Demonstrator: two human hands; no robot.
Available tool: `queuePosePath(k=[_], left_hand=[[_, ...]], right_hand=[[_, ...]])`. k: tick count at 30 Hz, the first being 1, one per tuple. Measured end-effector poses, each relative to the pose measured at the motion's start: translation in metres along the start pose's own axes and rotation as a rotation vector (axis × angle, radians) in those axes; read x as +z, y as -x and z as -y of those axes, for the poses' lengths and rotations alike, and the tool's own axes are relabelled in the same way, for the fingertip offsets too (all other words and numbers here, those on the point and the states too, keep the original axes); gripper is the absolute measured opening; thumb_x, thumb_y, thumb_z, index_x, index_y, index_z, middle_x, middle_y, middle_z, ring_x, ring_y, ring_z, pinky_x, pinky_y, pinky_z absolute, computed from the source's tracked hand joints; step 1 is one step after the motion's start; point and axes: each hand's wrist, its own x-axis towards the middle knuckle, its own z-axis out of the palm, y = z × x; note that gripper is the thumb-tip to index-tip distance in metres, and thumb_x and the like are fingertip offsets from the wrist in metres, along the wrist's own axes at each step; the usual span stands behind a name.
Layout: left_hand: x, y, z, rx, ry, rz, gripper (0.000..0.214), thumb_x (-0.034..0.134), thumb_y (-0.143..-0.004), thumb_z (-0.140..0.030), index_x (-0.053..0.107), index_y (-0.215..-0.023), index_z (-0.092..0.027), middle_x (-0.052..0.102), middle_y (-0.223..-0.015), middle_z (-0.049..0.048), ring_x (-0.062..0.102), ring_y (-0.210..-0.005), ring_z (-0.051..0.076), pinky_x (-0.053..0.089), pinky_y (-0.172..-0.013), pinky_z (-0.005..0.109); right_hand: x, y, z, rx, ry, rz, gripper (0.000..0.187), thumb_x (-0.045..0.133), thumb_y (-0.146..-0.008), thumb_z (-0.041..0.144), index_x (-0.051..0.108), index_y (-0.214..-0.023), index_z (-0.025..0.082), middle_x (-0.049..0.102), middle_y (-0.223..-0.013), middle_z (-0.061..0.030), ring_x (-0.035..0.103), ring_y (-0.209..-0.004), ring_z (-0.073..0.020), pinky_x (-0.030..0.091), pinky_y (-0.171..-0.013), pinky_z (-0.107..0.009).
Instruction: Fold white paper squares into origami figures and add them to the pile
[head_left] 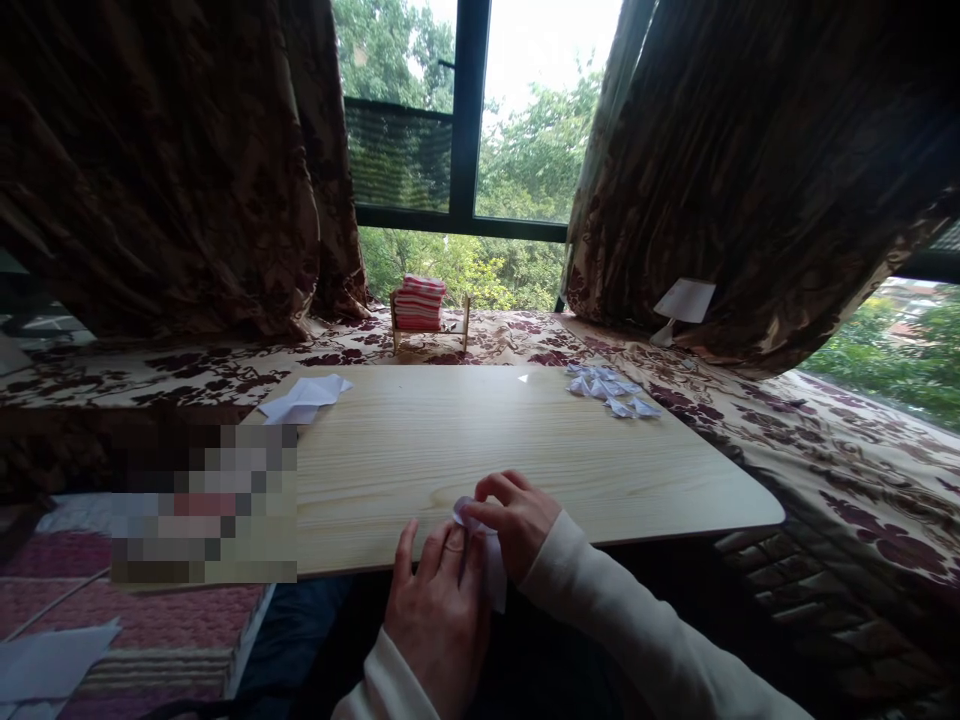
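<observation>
A small white piece of paper lies at the near edge of the table, partly under both hands, with its lower part reaching over the edge. My left hand rests on the paper and tabletop, fingers stretched out and somewhat apart; its thumb is hidden. With bent fingers, my right hand pinches the far end of the paper, where a curled or folded bit shows. The hands are close together. How the paper is folded beneath them cannot be made out.
Several small folded paper pieces lie at the table's far right. White sheets are at its far left, and a tiny white scrap is near the back edge. A pixelated patch covers the left side. Behind stand a small rack and lamp.
</observation>
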Motion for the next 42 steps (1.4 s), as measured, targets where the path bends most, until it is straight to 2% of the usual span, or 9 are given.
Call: queuePosePath(k=[3,13,19,28,36,40,42], left_hand=[[0.001,0.002,-0.001,-0.026,-0.003,-0.018,0.037,0.049,-0.076,-0.031,0.056,-0.109,-0.016,0.059,-0.111,0.0102,0.046,-0.108,0.027,0.022,-0.098,0.049],[0.008,0.006,-0.002,-0.046,-0.022,-0.031,0.041,0.042,-0.078,-0.03,0.051,-0.116,-0.017,0.05,-0.125,0.0089,0.042,-0.111,0.025,0.018,-0.098,0.048],[0.006,0.005,-0.002,-0.045,-0.027,-0.036,0.043,0.047,-0.075,-0.032,0.053,-0.114,-0.016,0.052,-0.123,0.0096,0.042,-0.111,0.026,0.019,-0.098,0.048],[0.005,0.005,0.0,-0.01,-0.066,-0.03,0.046,0.044,-0.076,-0.028,0.047,-0.12,-0.014,0.052,-0.122,0.0116,0.042,-0.112,0.026,0.018,-0.097,0.049],[0.001,0.003,-0.003,-0.045,-0.036,-0.001,0.046,0.05,-0.075,-0.033,0.049,-0.118,-0.016,0.053,-0.122,0.01,0.043,-0.111,0.024,0.02,-0.098,0.045],[0.002,0.004,-0.002,-0.063,-0.015,0.014,0.047,0.053,-0.073,-0.033,0.05,-0.117,-0.017,0.055,-0.119,0.0095,0.043,-0.112,0.024,0.02,-0.097,0.046],[0.002,0.005,-0.001,-0.073,-0.015,0.015,0.046,0.053,-0.073,-0.033,0.051,-0.116,-0.017,0.055,-0.119,0.0099,0.044,-0.111,0.026,0.021,-0.097,0.047]], right_hand=[[0.0,0.0,0.0,-0.02,0.061,0.011,0.029,0.056,-0.074,0.017,0.061,-0.099,0.031,0.054,-0.093,-0.0042,0.044,-0.085,-0.0186,0.038,-0.072,-0.031],[0.002,0.013,-0.006,-0.117,0.249,-0.021,0.022,0.052,-0.078,0.02,0.059,-0.099,0.021,0.057,-0.089,-0.0074,0.045,-0.081,-0.0202,0.036,-0.064,-0.031],[-0.001,0.008,-0.004,-0.099,0.204,-0.025,0.018,0.052,-0.078,0.019,0.06,-0.094,0.024,0.056,-0.089,-0.0054,0.045,-0.081,-0.0182,0.036,-0.066,-0.03],[-0.007,0.007,-0.016,-0.112,0.122,-0.069,0.027,0.052,-0.075,0.016,0.061,-0.099,0.026,0.056,-0.091,-0.0052,0.045,-0.083,-0.0179,0.036,-0.069,-0.029],[0.004,-0.003,-0.013,-0.097,0.214,0.041,0.016,0.053,-0.078,0.021,0.064,-0.088,0.027,0.058,-0.091,-0.0041,0.046,-0.084,-0.0194,0.035,-0.063,-0.029],[-0.003,-0.007,-0.006,-0.109,0.284,0.073,0.016,0.049,-0.081,0.024,0.064,-0.087,0.025,0.058,-0.089,-0.0058,0.047,-0.083,-0.0206,0.034,-0.062,-0.03],[-0.01,-0.007,-0.001,-0.125,0.293,0.101,0.018,0.048,-0.081,0.024,0.062,-0.092,0.025,0.058,-0.088,-0.0066,0.046,-0.082,-0.0211,0.034,-0.062,-0.031]])
